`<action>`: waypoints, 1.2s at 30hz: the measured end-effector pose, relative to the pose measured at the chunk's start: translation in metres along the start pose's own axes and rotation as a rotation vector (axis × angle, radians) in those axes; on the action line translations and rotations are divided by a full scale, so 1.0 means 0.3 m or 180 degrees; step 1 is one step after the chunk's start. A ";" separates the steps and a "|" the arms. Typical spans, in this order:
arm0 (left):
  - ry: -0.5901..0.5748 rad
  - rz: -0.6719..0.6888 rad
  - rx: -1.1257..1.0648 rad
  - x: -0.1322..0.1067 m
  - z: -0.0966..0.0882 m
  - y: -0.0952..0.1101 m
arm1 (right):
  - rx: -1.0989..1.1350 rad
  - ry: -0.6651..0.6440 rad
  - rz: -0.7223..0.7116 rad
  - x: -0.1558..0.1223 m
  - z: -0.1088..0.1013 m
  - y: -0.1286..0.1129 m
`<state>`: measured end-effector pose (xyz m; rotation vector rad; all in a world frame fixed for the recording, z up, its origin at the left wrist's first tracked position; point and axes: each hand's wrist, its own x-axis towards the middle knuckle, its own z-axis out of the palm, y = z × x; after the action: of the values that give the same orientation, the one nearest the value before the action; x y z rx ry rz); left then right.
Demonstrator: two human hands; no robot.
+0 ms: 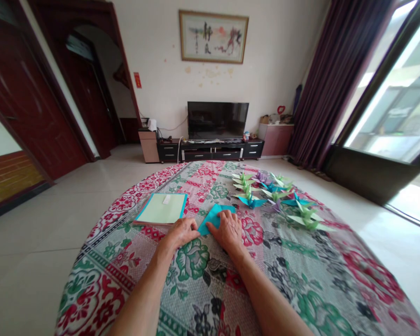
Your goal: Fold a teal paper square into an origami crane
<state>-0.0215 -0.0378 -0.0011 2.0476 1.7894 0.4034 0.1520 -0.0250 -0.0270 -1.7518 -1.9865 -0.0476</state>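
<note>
A blue sheet of origami paper (212, 216), folded to a smaller shape, lies on the tablecloth between my hands. The fingers of my left hand (184, 232) are curled together at its near left corner. My right hand (228, 228) rests over its right part, thumb and bent fingers holding it down. Part of the paper is hidden beneath that hand. Just beyond my left hand sits a stack of square origami paper (157, 210), pale green on top with blue edges showing, and a small white piece (166, 199) on it.
Several folded paper cranes (251, 200) in green, blue and purple stand in a group at the table's far right. A flowered tablecloth (192, 280) covers the round table. Farther back are a television (218, 120) on a low cabinet and a purple curtain (332, 79).
</note>
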 end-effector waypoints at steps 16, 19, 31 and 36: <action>-0.0307 0.0045 -0.0036 -0.005 -0.030 -0.014 | 0.0036 -0.0022 -0.0004 -0.001 -0.003 -0.005; -0.0214 -0.0059 -0.0226 0.006 -0.024 -0.013 | 0.0030 -0.0040 -0.0008 -0.001 -0.003 -0.004; 0.0219 0.0019 -0.0549 0.037 0.077 0.039 | 0.0212 0.0040 -0.0080 0.001 0.011 0.022; 0.0271 0.0012 -0.0499 0.041 0.073 0.038 | 0.0452 -0.0107 -0.0309 -0.001 -0.004 0.058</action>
<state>0.0004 -0.0291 -0.0156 1.9524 1.7428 0.6205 0.1689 -0.0226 -0.0311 -1.5765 -2.0449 0.0890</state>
